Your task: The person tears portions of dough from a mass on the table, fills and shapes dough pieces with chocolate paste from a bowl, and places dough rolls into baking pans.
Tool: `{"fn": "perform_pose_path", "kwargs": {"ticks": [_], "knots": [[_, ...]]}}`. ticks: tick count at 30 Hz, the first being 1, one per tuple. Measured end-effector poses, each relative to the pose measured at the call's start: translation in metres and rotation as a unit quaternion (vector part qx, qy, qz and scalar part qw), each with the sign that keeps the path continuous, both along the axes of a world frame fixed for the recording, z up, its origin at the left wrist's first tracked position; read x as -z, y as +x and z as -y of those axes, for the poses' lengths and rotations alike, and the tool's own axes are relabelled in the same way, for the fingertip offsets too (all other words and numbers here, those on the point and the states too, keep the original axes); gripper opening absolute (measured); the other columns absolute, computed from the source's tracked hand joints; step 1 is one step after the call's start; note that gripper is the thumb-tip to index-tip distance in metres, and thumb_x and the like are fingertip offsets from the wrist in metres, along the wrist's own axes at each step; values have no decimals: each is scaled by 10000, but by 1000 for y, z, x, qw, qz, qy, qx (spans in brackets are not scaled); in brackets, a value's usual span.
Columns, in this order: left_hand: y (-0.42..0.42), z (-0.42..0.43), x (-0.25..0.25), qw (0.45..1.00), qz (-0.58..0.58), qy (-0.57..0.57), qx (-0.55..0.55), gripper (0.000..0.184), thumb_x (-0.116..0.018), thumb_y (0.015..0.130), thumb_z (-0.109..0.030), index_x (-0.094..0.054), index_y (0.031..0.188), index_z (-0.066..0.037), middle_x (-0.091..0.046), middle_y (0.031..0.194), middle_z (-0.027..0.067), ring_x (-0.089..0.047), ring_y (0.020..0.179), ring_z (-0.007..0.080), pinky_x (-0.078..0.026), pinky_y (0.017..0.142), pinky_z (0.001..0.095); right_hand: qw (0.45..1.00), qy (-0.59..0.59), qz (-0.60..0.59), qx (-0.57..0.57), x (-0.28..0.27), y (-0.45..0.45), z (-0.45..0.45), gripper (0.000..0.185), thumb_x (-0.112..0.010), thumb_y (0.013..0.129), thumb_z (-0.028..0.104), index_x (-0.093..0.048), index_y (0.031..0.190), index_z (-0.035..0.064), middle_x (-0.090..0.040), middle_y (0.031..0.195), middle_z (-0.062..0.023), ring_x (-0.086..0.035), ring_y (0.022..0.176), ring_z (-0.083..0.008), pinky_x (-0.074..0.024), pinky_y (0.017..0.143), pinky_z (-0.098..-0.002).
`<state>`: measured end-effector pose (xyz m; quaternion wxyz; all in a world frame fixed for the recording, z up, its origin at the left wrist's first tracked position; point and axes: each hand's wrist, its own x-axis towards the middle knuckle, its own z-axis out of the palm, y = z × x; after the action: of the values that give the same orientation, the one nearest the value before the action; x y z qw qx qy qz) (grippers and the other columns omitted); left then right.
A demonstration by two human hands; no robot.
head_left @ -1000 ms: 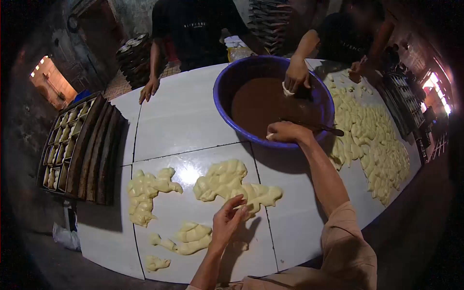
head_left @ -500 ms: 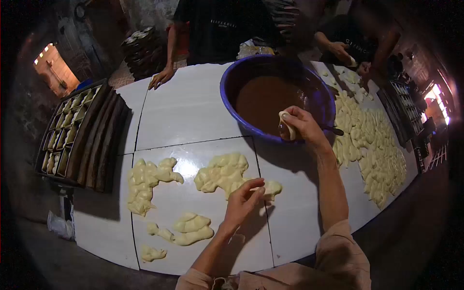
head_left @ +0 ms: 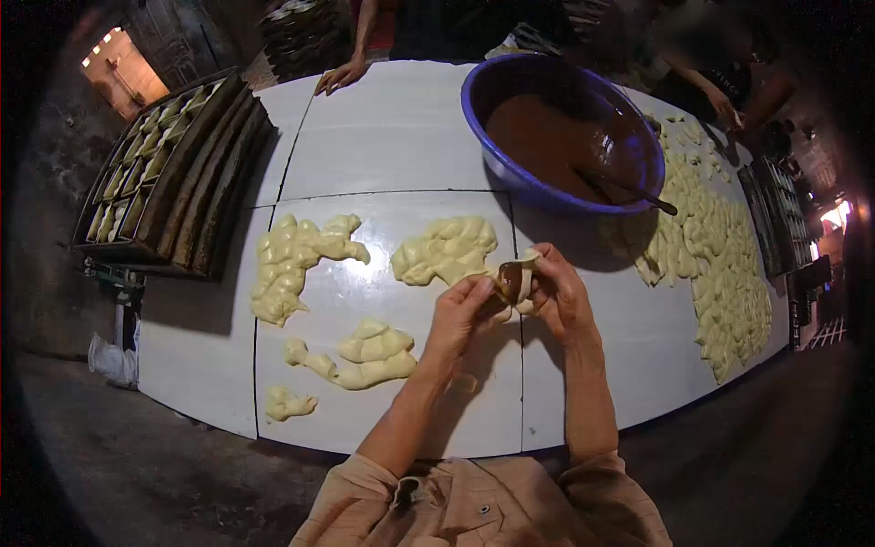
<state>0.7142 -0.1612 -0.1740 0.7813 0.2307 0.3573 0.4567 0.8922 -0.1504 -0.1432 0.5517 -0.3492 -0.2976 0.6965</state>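
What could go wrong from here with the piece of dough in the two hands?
The brown filling lies uncovered in the piece of dough between the left hand and right hand, so it might drip onto the table. The dough may tear if pulled too hard. The spoon sticks out over the bowl's rim, so a passing arm might knock it.
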Motion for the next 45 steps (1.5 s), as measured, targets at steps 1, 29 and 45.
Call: {"fn": "perform_pose_path", "kwargs": {"ticks": [1, 29, 45], "knots": [[-10, 1, 4, 999, -33, 2, -15, 332, -664, 951, -274, -646, 1157, -15, -695, 1005, 67, -671, 875, 141, -551, 836, 289, 1000, 7, 29, -5, 5, -3, 4, 217, -622, 941, 185, -545, 1108, 69, -623, 984, -25, -637, 893, -110, -551, 767, -281], [-60, 9, -30, 988, -111, 88, 56, 337, -705, 910, -227, -661, 1155, 0, -682, 957, 85, -671, 855, 149, -599, 719, 297, 909, 261, 287, 153, 39, -76, 45, 246, -757, 843, 61, -644, 1062, 67, -569, 1059, -65, -573, 941, -135, -491, 803, -272], [-57, 50, 8, 969, -206, 88, 104, 371, -642, 965, -278, -655, 1166, 34, -696, 993, 89, -669, 787, 144, -539, 703, 274, 787, 291, 520, 158, 16, -80, 96, 147, -700, 895, 114, -665, 992, 9, -660, 882, -94, -657, 709, -212, -525, 629, -332]]}}
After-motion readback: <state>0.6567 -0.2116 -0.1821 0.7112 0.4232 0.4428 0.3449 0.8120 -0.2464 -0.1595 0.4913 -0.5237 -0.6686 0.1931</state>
